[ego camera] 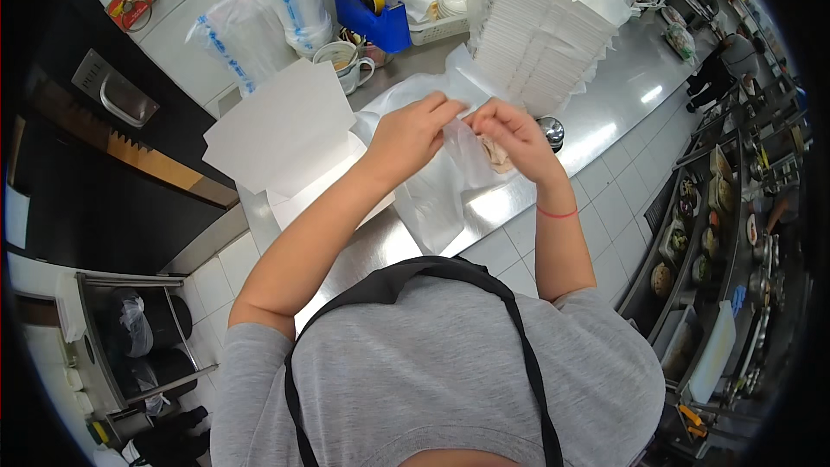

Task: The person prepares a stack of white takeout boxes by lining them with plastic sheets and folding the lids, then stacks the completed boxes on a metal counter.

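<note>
My left hand [415,130] pinches the top of a white translucent plastic bag [431,204] above a steel counter. Beside it, the fingers of my right hand [515,136] are curled at the bag's gathered edge. The bag hangs down past the counter's front edge, and more of the pale sheet spreads behind my hands. To the left stands a white cardboard box [285,126] with its lid raised; my left forearm hides part of it. Under my right hand lies a crumpled beige thing [496,155], partly covered. What the bag holds cannot be made out.
A tall stack of white folded cartons [538,32] stands behind my right hand, near a shiny round metal object [551,133]. At the back are a blue tape dispenser [373,16], cups [350,68] and wrapped plastic packs [295,3]. Another person [736,61] stands far right.
</note>
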A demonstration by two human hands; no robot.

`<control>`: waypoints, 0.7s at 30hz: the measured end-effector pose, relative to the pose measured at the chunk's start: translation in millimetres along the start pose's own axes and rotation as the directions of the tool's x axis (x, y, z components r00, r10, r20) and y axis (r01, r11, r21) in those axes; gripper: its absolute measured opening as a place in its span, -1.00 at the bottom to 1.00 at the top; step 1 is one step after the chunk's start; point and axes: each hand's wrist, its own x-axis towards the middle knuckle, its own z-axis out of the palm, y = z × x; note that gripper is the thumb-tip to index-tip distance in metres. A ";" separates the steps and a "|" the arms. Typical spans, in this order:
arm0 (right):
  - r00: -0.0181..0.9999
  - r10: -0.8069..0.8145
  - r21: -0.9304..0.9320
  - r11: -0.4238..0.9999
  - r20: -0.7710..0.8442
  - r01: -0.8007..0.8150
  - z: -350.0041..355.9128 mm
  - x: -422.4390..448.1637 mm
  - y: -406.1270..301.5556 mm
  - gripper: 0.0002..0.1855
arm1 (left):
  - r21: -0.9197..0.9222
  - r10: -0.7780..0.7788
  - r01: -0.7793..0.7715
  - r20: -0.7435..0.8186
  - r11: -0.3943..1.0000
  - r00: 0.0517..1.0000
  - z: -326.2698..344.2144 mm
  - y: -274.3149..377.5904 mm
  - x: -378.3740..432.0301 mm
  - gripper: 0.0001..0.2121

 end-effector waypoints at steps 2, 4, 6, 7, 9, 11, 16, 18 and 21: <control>0.950 0.153 0.001 0.987 -0.273 -0.159 -13.2 -0.3 20.3 -0.83 | 0.121 0.046 -0.061 0.121 0.991 0.992 -2.8 -2.2 5.0 -0.72; 0.941 0.013 -0.496 0.847 -0.339 -0.190 -39.7 -25.0 98.9 -0.82 | 0.109 0.038 -0.053 0.133 0.993 0.990 -4.0 -0.2 11.3 -0.73; 0.940 -0.128 -0.850 0.478 -0.316 -0.221 -52.7 -48.6 145.6 -0.80 | 0.104 0.017 -0.032 0.142 0.994 0.990 -3.8 -1.9 15.7 -0.73; 0.943 -0.052 -0.864 0.421 -0.328 -0.277 -53.0 -55.8 152.4 -0.78 | 0.098 0.015 -0.027 0.128 0.995 0.992 -2.3 -5.1 16.7 -0.75; 0.941 0.016 -0.876 0.359 -0.337 -0.320 -57.5 -64.2 155.4 -0.75 | 0.098 0.011 -0.022 0.108 0.995 0.994 0.5 -11.4 21.6 -0.76; 0.673 0.257 -0.112 0.884 -0.694 -0.453 -54.3 -63.9 130.2 -0.77 | 0.086 -0.110 0.101 0.111 0.991 0.988 2.4 -18.7 22.5 -0.81; 0.894 0.212 0.370 0.927 -0.396 -0.056 -46.3 -59.3 -13.2 -0.81 | 0.077 -0.198 0.191 0.094 0.978 0.976 16.0 -37.8 31.6 -0.86; 0.965 0.086 0.319 0.948 -0.248 -0.002 -44.2 -58.6 -26.8 -0.80 | 0.028 -0.195 0.194 0.102 0.981 0.975 20.5 -33.7 38.6 -0.87; 1.000 -0.018 0.266 0.964 0.014 0.013 -14.0 -40.3 -36.6 -0.81 | -0.016 -0.174 0.177 0.108 0.984 0.979 18.5 -23.6 47.8 -0.86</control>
